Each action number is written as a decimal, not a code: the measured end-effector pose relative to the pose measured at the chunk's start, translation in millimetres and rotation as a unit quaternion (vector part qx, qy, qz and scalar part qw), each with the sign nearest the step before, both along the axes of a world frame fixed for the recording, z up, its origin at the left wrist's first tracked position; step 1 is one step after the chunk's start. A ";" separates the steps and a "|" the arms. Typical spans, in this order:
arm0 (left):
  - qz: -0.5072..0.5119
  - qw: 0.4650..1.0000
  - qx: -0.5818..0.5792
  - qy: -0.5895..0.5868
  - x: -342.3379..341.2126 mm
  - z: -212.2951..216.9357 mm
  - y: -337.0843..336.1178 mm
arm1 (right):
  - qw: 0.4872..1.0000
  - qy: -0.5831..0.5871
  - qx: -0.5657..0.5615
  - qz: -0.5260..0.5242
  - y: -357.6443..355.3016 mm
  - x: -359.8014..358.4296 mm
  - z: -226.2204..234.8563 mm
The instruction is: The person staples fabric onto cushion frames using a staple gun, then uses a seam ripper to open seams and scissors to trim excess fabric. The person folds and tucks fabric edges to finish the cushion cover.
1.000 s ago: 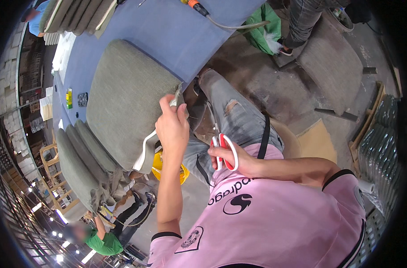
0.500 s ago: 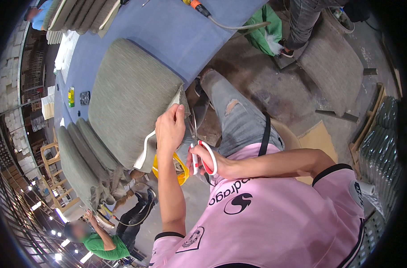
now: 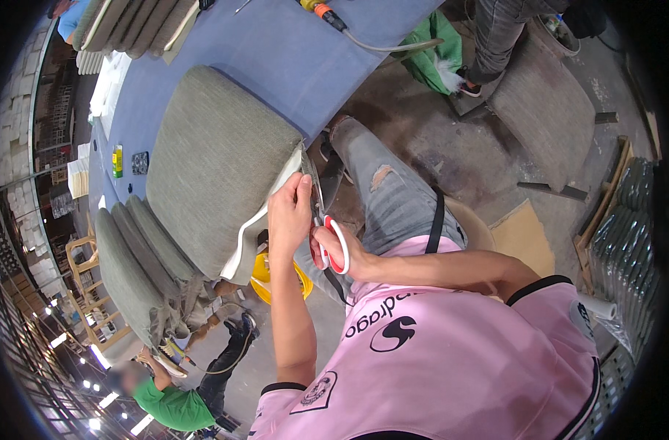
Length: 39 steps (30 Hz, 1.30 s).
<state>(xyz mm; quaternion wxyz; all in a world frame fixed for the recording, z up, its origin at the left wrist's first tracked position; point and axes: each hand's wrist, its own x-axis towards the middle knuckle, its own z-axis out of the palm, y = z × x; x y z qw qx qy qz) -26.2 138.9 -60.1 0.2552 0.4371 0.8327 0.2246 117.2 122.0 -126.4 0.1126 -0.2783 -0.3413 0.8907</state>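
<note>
A grey-green upholstered cushion (image 3: 217, 158) lies on the blue table, its near edge overhanging toward me. Along that edge runs a white strip (image 3: 248, 226). My left hand (image 3: 289, 213) is closed, pinching the loose edge of cover fabric near the cushion's right corner. In my right hand (image 3: 338, 249) is a pair of scissors (image 3: 340, 242) with red and white handles. Their blades point up along the pinched fabric, close beside my left fingers; the blade tips are partly hidden by the cloth.
More cushions (image 3: 133, 249) lean at the blue table's (image 3: 290, 66) left side. An orange-tipped air tool (image 3: 327, 15) with a hose lies at the far edge. Below the cushion hangs a yellow bucket (image 3: 282, 282). A co-worker in green (image 3: 177, 403) is at lower left; another person's legs (image 3: 496, 44) stand beyond.
Both hands have shifted slightly right, and the scissors have moved up closer to the left hand and fabric. The scissors' handles look nearer together. More of the white strip shows.
</note>
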 end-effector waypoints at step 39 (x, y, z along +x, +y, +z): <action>0.018 0.999 0.034 -0.022 11.2 -1.7 -26.0 | 0.990 0.014 0.139 0.037 70.1 24.6 -64.7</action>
